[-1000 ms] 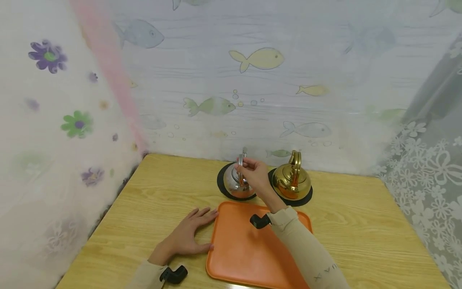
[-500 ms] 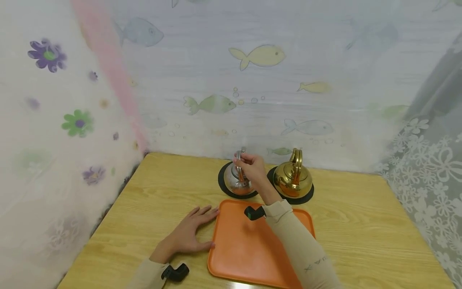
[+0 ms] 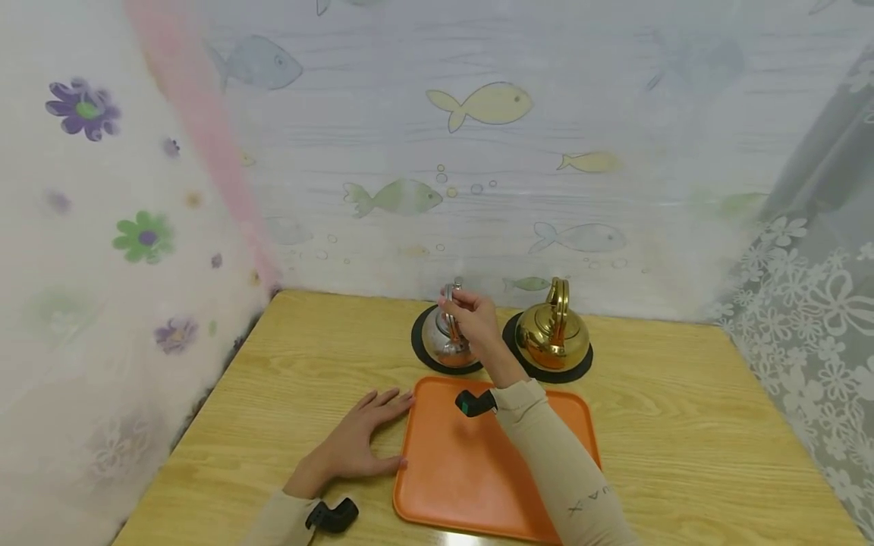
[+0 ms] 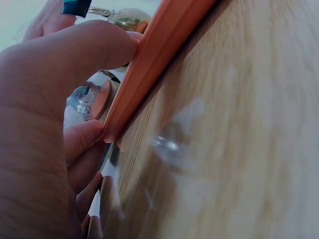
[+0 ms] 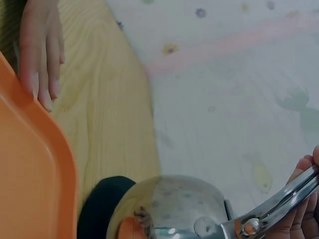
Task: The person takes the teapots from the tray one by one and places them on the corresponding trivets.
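Observation:
My right hand (image 3: 474, 322) grips the upright handle of a silver kettle (image 3: 447, 345). In the right wrist view the fingers (image 5: 301, 214) pass behind the metal handle. The kettle rests on a round black mat (image 3: 422, 350). Just right of it, a gold kettle (image 3: 551, 341) sits on a second black mat (image 3: 580, 371). My left hand (image 3: 351, 440) lies spread at the left edge of an orange tray (image 3: 464, 478). Its thumb and fingertips touch the tray's rim, as the left wrist view also shows.
The wooden table (image 3: 321, 341) extends to both sides of the tray. Behind it hangs a fish-patterned curtain (image 3: 492, 152), close to the kettles. A flowered curtain (image 3: 136, 303) borders the left side and white lace (image 3: 806, 364) the right.
My right wrist and forearm have shifted slightly left, with the hand still on the silver kettle's handle. Both kettles, the tray and my left hand stay put; the head view shifts a little.

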Demonstrator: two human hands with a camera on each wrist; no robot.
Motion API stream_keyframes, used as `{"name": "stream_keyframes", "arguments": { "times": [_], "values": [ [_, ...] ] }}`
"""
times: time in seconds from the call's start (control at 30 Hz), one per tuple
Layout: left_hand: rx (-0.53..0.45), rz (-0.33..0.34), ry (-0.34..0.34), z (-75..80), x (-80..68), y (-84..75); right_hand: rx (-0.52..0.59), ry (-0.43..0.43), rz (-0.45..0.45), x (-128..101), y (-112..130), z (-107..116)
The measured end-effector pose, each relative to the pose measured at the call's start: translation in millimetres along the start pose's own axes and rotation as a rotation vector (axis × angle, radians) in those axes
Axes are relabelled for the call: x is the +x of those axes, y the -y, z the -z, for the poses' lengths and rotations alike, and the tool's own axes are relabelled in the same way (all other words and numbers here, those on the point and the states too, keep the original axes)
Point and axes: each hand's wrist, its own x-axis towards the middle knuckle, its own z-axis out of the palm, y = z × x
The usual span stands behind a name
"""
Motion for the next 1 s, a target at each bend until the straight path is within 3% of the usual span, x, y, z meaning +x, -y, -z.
{"name": "stream_keyframes", "arguments": {
  "times": [0.37,0.6,0.87,1.0],
  "values": [
    [0.009,-0.011,-0.004,2.6,-0.2,-0.7,0.055,-0.003,-0.013,-2.0,1.5,-3.3],
    [-0.006,0.003,0.001,0.8,-0.2,0.6,-0.023,-0.021,0.013,-2.5,-3.3,-0.9],
    [-0.005,0.001,-0.003,-3.0,0.5,0.8,-0.149,-0.011,0.168,-5.5,-11.6,11.6],
    [0.004,-0.004,-0.007,-0.6,-1.4,0.7,-0.281,0.010,0.286,-16.4,-9.9,19.2]
  ]
}}
